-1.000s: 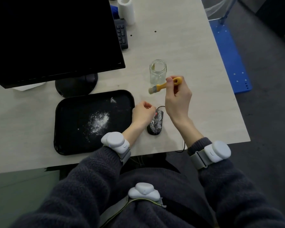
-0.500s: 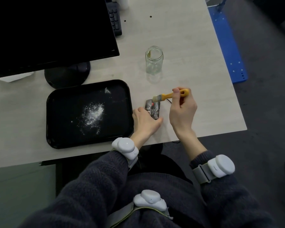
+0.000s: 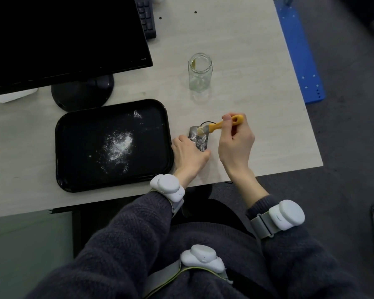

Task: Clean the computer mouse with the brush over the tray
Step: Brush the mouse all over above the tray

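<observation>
A dark computer mouse (image 3: pixel 198 140) dusted with white powder rests on the desk just right of the black tray (image 3: pixel 61 147), not over it. My left hand (image 3: pixel 188 156) covers its near end and grips it. My right hand (image 3: pixel 235 143) pinches the yellow handle of a small brush (image 3: pixel 216 127), whose pale bristles touch the far end of the mouse. White powder (image 3: pixel 118 147) lies scattered in the middle of the tray. The mouse cable curls behind the brush.
An open glass jar (image 3: pixel 199 72) stands on the desk beyond the mouse. A black monitor (image 3: pixel 63 35) and its round base (image 3: pixel 82 92) fill the far left, with a keyboard (image 3: pixel 147 16) behind. The desk's right edge (image 3: pixel 298 87) borders a blue panel (image 3: pixel 300 50).
My right hand came down from near the jar and brought the brush bristles onto the mouse. My left hand shifted from the mouse's side to its near end.
</observation>
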The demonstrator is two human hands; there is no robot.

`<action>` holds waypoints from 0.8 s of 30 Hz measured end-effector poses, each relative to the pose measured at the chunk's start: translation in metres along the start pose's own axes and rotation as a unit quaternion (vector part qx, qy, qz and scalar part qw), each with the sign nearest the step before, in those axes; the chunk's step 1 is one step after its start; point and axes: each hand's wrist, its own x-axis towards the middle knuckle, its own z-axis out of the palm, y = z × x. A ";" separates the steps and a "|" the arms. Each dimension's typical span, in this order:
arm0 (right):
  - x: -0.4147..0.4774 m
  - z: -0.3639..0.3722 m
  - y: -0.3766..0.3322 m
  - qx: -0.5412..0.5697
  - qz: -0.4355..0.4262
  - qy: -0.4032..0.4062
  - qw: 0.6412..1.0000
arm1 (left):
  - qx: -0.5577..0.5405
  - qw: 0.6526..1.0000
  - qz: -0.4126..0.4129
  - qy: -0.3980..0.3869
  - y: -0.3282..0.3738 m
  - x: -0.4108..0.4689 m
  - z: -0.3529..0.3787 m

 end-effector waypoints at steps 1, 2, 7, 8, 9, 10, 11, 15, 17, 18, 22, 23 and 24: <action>0.000 0.000 0.000 0.001 0.000 -0.001 1.000 | -0.003 1.000 0.003 0.004 0.001 0.000 0.000; 0.001 0.000 -0.001 0.005 0.000 0.000 1.000 | -0.005 1.000 0.010 0.011 0.003 0.000 -0.002; 0.009 0.005 -0.013 0.027 -0.018 0.019 0.999 | -0.028 0.997 0.048 0.044 0.011 0.002 -0.016; 0.011 0.007 -0.017 0.034 -0.021 0.025 0.999 | -0.031 0.997 0.053 0.050 0.011 0.003 -0.021; 0.012 0.010 -0.020 0.039 -0.022 0.029 0.999 | -0.033 0.996 0.057 0.057 0.010 0.004 -0.027; 0.012 0.014 -0.024 0.046 -0.021 0.028 0.998 | -0.033 0.996 0.059 0.065 0.007 0.006 -0.033; 0.012 0.019 -0.028 0.051 -0.022 0.022 0.998 | -0.033 0.995 0.058 0.069 0.004 0.009 -0.039; 0.008 0.042 -0.048 0.057 -0.045 -0.006 0.997 | -0.022 0.995 0.039 0.089 -0.020 0.016 -0.064; 0.002 0.055 -0.055 0.057 -0.063 -0.023 0.996 | -0.021 0.994 0.033 0.104 -0.034 0.019 -0.076; -0.002 0.061 -0.057 0.059 -0.065 -0.033 0.996 | -0.021 0.993 0.029 0.109 -0.042 0.020 -0.081; -0.013 0.088 -0.066 0.052 -0.048 -0.083 0.994 | -0.020 0.992 0.007 0.122 -0.077 0.026 -0.104; -0.017 0.094 -0.068 0.045 -0.048 -0.094 0.993 | -0.020 0.991 0.002 0.129 -0.085 0.027 -0.109; -0.020 0.100 -0.070 0.038 -0.051 -0.102 0.993 | -0.023 0.991 -0.006 0.135 -0.094 0.028 -0.115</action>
